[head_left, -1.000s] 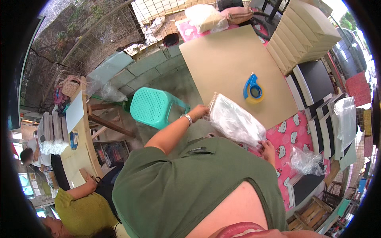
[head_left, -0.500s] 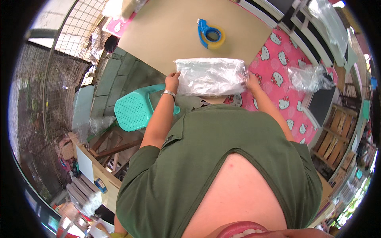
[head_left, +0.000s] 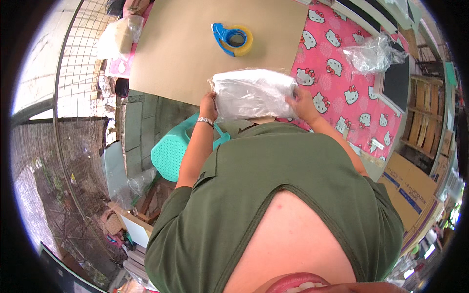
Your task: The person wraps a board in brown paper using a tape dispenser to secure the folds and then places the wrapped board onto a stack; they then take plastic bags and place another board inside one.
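A clear plastic-wrapped bundle [head_left: 254, 93], white and shiny with a wrinkled surface, is held level in front of my body at the table's near edge. My left hand [head_left: 208, 106] grips its left end, fingers closed on the plastic; a metal bracelet is on that wrist. At the opposite end my right hand [head_left: 303, 105] pinches the plastic near the corner. Beyond the bundle, a blue tape dispenser [head_left: 223, 36] with a yellowish tape roll [head_left: 246, 43] lies on a brown board [head_left: 171, 53].
Pink patterned sheeting [head_left: 320, 41] covers the table to the right, with a crumpled clear plastic bag [head_left: 371, 54] on it. A teal stool [head_left: 169, 152] stands by my left arm. Flat cardboard boxes [head_left: 408, 183] lean at right. A whitish plastic-covered bundle [head_left: 115, 40] sits far left.
My right hand has shifted its hold, its fingers now further over the bundle's right end. That end has dipped slightly. The whole view has shifted, moving the tape dispenser left and up in the picture.
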A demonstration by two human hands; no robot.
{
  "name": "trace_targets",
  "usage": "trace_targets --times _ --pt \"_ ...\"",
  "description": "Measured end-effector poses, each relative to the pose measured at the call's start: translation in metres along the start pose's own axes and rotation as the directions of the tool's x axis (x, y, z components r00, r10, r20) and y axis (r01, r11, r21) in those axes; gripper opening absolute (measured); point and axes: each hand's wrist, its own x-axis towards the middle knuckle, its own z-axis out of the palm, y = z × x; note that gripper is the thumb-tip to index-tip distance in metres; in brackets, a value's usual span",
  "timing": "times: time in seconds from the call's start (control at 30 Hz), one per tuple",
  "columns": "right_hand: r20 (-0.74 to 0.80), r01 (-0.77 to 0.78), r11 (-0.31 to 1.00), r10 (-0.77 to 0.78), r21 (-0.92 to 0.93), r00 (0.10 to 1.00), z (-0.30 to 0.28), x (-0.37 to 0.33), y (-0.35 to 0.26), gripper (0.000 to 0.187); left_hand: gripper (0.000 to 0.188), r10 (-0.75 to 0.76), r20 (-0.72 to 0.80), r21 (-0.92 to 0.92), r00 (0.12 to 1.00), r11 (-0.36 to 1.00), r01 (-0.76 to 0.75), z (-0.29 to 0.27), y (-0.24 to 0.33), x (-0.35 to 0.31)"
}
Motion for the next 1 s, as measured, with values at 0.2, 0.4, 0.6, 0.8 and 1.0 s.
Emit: trace_targets --times 0.2,0.4,0.6,0.8,1.0 --pt "0.31 0.388 0.92 -0.354 -0.057 0.883 -0.025 -0.018 -0.069 0.047 0.033 -0.036 0.228 -0.248 0.973 0.964 0.094 0.011 -0.018 0.033" --pt "0.35 0.517 0.835 -0.435 -0.187 0.829 -0.058 -0.022 -0.101 0.043 0.027 0.049 0.504 -0.517 0.862 0.817 0.256 0.068 0.011 0.005" --pt "0.141 0.556 0.792 -0.538 -0.252 0.831 -0.09 -0.03 -0.078 0.04 0.016 0.345 0.569 -0.56 0.746 0.827 0.045 0.094 0.029 -0.009" --pt "-0.393 0.365 0.93 -0.35 -0.038 0.851 -0.146 -0.041 -0.078 0.031 0.016 0.237 0.489 -0.539 0.839 0.839 0.077 0.11 0.001 -0.003" --pt "-0.3 0.232 0.959 -0.175 0.165 0.938 -0.25 -0.049 -0.077 0.032 0.014 -0.001 0.408 -0.358 0.913 0.92 0.161 0.151 -0.025 -0.007"
